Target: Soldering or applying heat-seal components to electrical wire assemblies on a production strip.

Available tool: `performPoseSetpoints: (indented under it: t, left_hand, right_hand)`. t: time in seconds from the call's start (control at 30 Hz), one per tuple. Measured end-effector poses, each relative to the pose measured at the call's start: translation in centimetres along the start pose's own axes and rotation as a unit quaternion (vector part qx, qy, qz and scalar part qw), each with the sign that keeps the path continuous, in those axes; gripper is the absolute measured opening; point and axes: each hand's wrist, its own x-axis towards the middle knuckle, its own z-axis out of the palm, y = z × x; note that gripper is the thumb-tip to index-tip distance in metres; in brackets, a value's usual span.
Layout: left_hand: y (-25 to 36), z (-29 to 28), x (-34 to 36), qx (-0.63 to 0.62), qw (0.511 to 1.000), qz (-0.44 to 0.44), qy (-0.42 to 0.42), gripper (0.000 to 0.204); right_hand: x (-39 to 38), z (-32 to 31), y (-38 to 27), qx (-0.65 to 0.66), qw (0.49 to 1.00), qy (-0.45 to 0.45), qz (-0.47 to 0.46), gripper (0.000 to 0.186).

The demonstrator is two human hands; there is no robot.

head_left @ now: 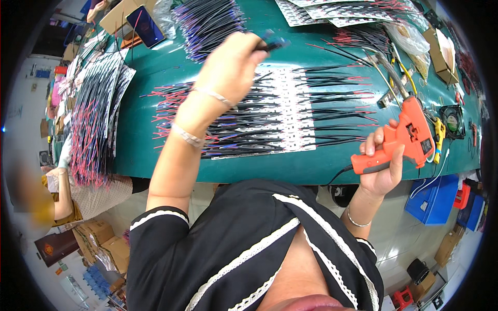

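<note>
My left hand (pixel 233 67) is raised over the middle of the green table, closed on a small bunch of dark wires (pixel 270 42) with blurred bluish ends. Beneath it lies a white perforated board sheet (pixel 294 109) with rows of black, red and blue wires reaching out both sides. My right hand (pixel 381 166) grips an orange soldering gun (pixel 393 153) at the table's front right, its metal nozzle pointing up and away past the sheet's right-hand wires. A large pile of black-and-blue wires (pixel 207 28) lies just beyond my left hand.
Wired sheets (pixel 93 119) are stacked at left, more sheets (pixel 332 10) at the back. A phone (pixel 145 26), a cardboard box (pixel 441 57), a small fan (pixel 451 122) and tools stand around the table (pixel 135 155). A co-worker's gloved hand (pixel 65 155) is at far left; blue bins (pixel 430 199) below right.
</note>
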Motion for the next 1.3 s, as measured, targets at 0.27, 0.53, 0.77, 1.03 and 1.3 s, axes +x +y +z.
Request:
performPoseSetpoints:
  t: [0.27, 0.53, 0.77, 1.03, 1.3]
  left_hand:
    - [-4.1, 7.8, -2.2, -0.005, 0.986, -0.084, -0.145, 0.021]
    - [-5.5, 6.8, -2.7, -0.034, 0.983, -0.079, -0.163, 0.019]
    - [-4.5, 5.4, 0.8, -0.036, 0.981, -0.1, -0.162, 0.019]
    - [-5.4, 7.3, -0.5, -0.035, 0.976, -0.135, -0.168, 0.018]
    - [-5.7, 7.7, -0.9, 0.005, 0.979, -0.101, -0.176, 0.017]
  right_hand:
    - [0.7, -1.3, 1.6, 0.033, 0.998, 0.017, 0.054, 0.049]
    - [0.8, -0.7, 2.8, -0.002, 0.995, 0.026, 0.097, 0.053]
    - [0.3, 0.8, 3.3, -0.036, 0.99, 0.054, 0.127, 0.054]
    - [-1.4, 1.6, 4.8, -0.169, 0.968, 0.061, 0.175, 0.038]
    - [-2.2, 1.7, 5.9, -0.206, 0.948, 0.06, 0.235, 0.031]
